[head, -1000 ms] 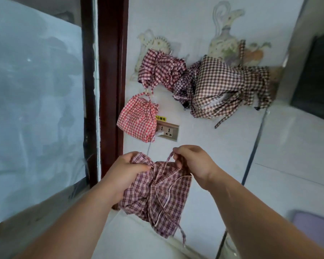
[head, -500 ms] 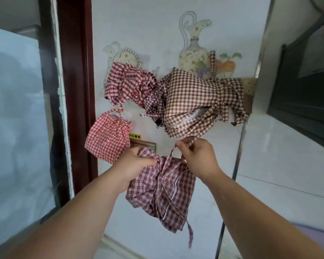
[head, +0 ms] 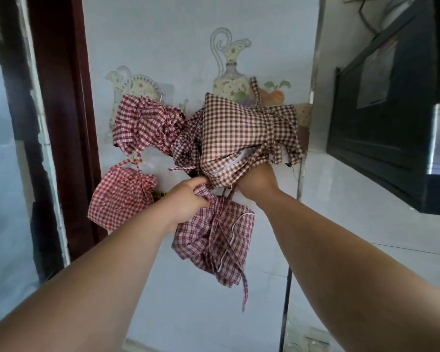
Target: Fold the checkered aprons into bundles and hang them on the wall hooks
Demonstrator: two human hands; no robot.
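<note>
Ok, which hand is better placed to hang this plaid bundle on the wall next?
Right, likely. The right hand is raised under the brown checkered bundle, close to the wall, its fingers hidden there. The left hand sits lower, gripping the plaid bundle by its gathered top and carrying it.

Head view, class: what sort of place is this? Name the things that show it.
Probably a home kitchen or a utility corner beside one: a jug-and-fruit wall decal, and checkered apron bundles hung on the white wall.

Brown bundle (head: 239,133) hangs over my right hand (head: 258,185), hiding its fingers; maroon bundle (head: 145,125) and red bundle (head: 120,199) crowd the left. I see bare wall (head: 201,313) open below the plaid bundle (head: 214,240).
</note>
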